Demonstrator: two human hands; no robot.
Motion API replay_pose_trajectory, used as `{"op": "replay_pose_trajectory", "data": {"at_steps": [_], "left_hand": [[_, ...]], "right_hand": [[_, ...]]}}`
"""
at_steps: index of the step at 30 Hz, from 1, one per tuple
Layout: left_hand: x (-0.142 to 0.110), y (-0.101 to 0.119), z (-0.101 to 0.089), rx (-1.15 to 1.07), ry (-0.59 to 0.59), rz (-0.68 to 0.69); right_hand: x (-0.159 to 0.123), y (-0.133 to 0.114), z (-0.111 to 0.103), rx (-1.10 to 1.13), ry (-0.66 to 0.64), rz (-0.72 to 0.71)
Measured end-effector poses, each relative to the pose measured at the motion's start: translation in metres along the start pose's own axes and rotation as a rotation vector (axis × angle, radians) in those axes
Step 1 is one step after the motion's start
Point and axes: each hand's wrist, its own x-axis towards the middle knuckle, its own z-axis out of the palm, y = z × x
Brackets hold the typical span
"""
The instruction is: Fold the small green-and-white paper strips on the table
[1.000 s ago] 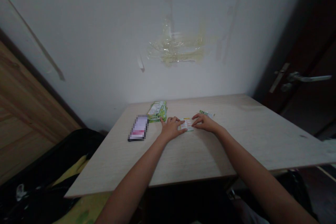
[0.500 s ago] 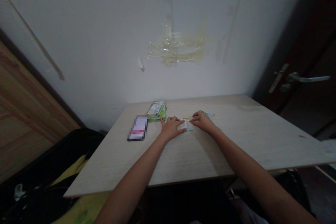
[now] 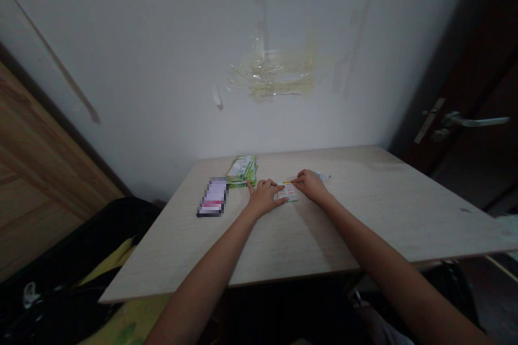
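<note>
A small flat white packet [image 3: 288, 192] with red print and a yellow strip lies on the table between my hands. My left hand [image 3: 264, 197] rests on its left side with thumb and fingers spread, pressing it down. At its upper right edge my right hand [image 3: 311, 184] pinches, thumb and fingertips together; the exact grip is too small to see well. Behind my right hand another pale packet [image 3: 324, 176] pokes out, mostly hidden. A stack of green and white packets [image 3: 243, 170] lies just beyond my left hand.
A phone [image 3: 213, 197] with a lit, blurred screen lies left of my left hand. The pale wooden table [image 3: 364, 172] meets a wall [image 3: 182, 91] with old tape [image 3: 279, 78]. A dark door with a metal handle [image 3: 477, 121] stands at the right.
My right hand has shifted slightly up and left along the packet's edge, toward its upper right corner. My left hand has stayed in place.
</note>
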Motion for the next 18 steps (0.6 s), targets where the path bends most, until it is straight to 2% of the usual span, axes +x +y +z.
{"op": "replay_pose_trajectory", "data": {"at_steps": [11, 18], "left_hand": [[0.000, 0.001, -0.002, -0.001, -0.013, -0.004], [0.000, 0.000, 0.001, 0.011, -0.003, 0.006]], "right_hand": [[-0.005, -0.002, 0.007, -0.063, 0.071, -0.033], [-0.010, 0.005, 0.008, 0.051, 0.066, -0.058]]}}
